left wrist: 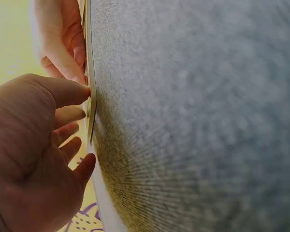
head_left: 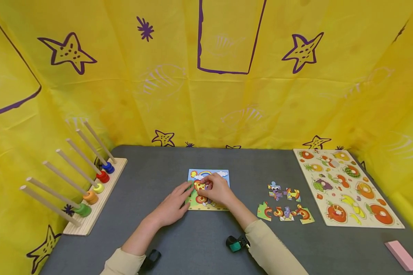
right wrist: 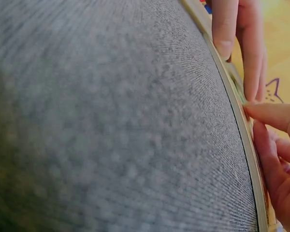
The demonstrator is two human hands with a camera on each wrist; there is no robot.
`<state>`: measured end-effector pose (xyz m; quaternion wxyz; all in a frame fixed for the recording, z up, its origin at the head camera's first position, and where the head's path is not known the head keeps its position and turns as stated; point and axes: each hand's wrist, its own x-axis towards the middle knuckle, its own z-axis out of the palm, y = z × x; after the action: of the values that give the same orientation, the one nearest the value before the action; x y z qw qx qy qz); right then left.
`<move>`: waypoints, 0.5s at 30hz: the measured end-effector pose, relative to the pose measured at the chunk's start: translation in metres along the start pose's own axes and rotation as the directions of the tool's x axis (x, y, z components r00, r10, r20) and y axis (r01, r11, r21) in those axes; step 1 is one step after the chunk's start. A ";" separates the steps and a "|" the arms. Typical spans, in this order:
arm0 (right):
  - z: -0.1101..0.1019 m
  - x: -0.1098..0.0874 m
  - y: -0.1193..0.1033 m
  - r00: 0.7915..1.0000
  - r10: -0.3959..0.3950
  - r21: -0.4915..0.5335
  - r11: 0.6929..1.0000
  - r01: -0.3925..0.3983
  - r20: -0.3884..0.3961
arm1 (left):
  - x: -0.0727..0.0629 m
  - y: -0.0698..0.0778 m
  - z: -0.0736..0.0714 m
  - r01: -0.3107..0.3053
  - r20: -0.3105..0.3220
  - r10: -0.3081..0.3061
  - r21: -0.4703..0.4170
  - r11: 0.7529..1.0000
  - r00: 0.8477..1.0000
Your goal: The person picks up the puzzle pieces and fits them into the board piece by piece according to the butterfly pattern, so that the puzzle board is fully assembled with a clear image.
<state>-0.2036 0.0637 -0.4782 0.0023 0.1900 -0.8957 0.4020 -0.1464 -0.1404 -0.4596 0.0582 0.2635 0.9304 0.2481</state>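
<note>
A small picture puzzle board [head_left: 226, 176] with a sky, rainbow and sun lies in the middle of the grey table. My right hand [head_left: 219, 190] reaches over it from the right, thumb and forefinger pinching a red and yellow puzzle piece [head_left: 199, 185] at the picture's middle. From the left, my left hand [head_left: 172, 204] rests its fingers at the board's left edge. In the left wrist view the left thumb [left wrist: 70, 92] touches the board's rim, its other fingers spread apart. The right palm hides part of the picture.
Several loose puzzle pieces [head_left: 285, 214] lie right of the board. Farther right are a wooden fruit puzzle [head_left: 321, 198] and a pink block [head_left: 402, 255]. A peg stand [head_left: 86, 229] with coloured rings stands on the left. Yellow patterned cloth [head_left: 206, 114] hangs behind and at both sides.
</note>
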 end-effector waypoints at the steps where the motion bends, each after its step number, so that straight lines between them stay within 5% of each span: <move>1: 0.000 0.000 0.000 1.000 -0.002 0.004 1.000 0.002 0.001 | 0.001 0.001 0.000 -0.018 0.009 0.018 0.001 1.000 1.000; 5: 0.000 -0.001 0.002 1.000 -0.007 0.061 0.998 0.008 -0.011 | 0.004 0.007 -0.001 -0.058 0.042 0.056 0.031 0.998 0.998; 15: -0.013 -0.009 0.008 1.000 0.008 0.180 0.984 -0.007 -0.007 | 0.008 0.014 0.000 -0.042 0.030 0.038 0.120 0.992 0.999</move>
<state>-0.1994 0.0809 -0.4768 -0.0131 0.1847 -0.8564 0.4820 -0.1465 -0.1261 -0.4531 0.0500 0.2886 0.9373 0.1888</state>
